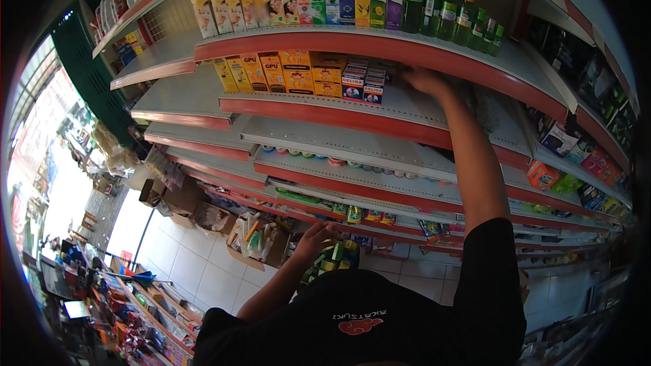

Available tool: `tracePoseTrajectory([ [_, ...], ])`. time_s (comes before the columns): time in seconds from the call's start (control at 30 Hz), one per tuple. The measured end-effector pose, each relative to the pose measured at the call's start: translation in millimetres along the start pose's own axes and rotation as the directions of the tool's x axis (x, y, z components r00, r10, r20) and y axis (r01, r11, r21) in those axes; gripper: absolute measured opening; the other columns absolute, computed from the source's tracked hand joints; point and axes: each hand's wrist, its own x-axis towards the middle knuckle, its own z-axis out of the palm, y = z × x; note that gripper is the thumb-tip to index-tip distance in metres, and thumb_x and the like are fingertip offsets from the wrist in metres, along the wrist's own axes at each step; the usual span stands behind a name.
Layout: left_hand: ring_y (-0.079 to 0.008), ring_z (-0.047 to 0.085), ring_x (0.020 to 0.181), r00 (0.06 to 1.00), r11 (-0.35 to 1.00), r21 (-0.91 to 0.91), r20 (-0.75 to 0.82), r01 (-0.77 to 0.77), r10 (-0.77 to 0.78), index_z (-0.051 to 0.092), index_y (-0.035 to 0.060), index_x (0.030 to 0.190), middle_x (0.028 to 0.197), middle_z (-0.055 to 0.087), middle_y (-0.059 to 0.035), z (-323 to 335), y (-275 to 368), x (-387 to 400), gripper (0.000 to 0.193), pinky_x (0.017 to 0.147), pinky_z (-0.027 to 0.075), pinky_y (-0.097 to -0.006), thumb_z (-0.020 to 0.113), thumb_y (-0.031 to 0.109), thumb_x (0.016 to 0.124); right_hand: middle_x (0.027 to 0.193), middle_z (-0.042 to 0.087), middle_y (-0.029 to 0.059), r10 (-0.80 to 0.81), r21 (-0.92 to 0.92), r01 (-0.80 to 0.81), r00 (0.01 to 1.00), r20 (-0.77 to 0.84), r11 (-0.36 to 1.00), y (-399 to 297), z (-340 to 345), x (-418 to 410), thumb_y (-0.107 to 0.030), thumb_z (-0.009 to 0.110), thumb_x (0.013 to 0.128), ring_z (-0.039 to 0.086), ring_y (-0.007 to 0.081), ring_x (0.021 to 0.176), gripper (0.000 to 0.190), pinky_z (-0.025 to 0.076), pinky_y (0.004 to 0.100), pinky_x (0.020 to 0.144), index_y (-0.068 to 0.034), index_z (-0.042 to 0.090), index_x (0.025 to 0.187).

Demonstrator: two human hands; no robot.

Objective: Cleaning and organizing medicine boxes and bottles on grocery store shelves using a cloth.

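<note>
My right hand (pixel 419 80) reaches under the upper shelf, onto the second shelf, just right of stacked Geliga boxes (pixel 353 83). Its fingers are blurred and in shade, so whether they hold something cannot be told. Left of the Geliga boxes stand orange GPU boxes (pixel 298 81) and yellow boxes (pixel 239 75). My left hand (pixel 320 238) is low in front of my body, its fingers bent over the near side of a container of green and yellow packets (pixel 336 255). The fingertips are partly obscured, and a firm grip on anything is not visible.
Overhead, the upper shelf (pixel 325 43) carries upright cartons (pixel 318 2) and green liquid bottles (pixel 447 12). Lower shelves hold round-lidded containers (pixel 335 161) and hanging packets (pixel 354 213). Open cardboard boxes (pixel 257 239) stand on the tiled floor at lower left. Packaged goods (pixel 559 137) fill shelves at right.
</note>
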Motion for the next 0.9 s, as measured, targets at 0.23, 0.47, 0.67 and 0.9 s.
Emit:
tracePoseTrajectory([
  [0.23,-0.0188,0.060,0.111,0.997,0.999,-0.051,-0.072,-0.013,0.009,0.058,0.0062,0.121,0.116,0.062,-0.0064,-24.8,-11.6,-18.5,0.032,0.094,0.048,-0.0388,0.054,0.031,0.102,0.115,0.068,0.0160,0.059,-0.231,-0.101,0.982,-0.180,0.968,-26.0,-15.9,24.4,-0.042,0.068,0.090,0.062,0.0351,0.110,0.044,0.048,0.0434,0.098,-0.009,0.066,0.119],
  [0.47,-0.0198,0.058,0.114,0.992,0.998,-0.060,-0.115,0.036,-0.043,0.057,0.0083,0.123,0.119,0.063,-0.0074,-30.4,-18.3,-16.2,0.030,0.096,0.048,-0.0400,0.053,0.029,0.103,0.103,0.071,0.0136,0.073,0.118,-0.051,0.980,-0.186,0.992,0.3,0.9,30.5,-0.034,0.066,0.092,0.068,0.0310,0.095,0.033,0.054,0.0406,0.088,-0.006,0.069,0.108],
  [0.67,-0.0214,0.055,0.119,0.990,0.994,-0.034,-0.092,0.102,-0.105,0.056,0.0077,0.126,0.124,0.060,-0.0082,-27.0,-12.8,-10.3,0.033,0.100,0.046,-0.0427,0.054,0.030,0.102,0.075,0.070,0.0136,0.155,0.468,-0.169,0.986,0.069,0.867,-40.6,-10.1,21.7,-0.015,0.062,0.096,0.071,0.0217,0.066,0.017,0.059,0.0335,0.062,0.001,0.067,0.098],
  [0.9,-0.0218,0.056,0.118,0.987,0.988,0.020,-0.063,0.152,-0.151,0.057,0.0070,0.125,0.122,0.059,-0.0073,-20.2,-3.7,5.1,0.034,0.101,0.045,-0.0438,0.055,0.032,0.102,0.090,0.072,0.0156,0.206,0.406,-0.231,0.973,0.105,0.884,-18.3,-7.2,24.2,-0.019,0.061,0.097,0.072,0.0267,0.082,0.021,0.059,0.0389,0.078,0.001,0.067,0.103],
])
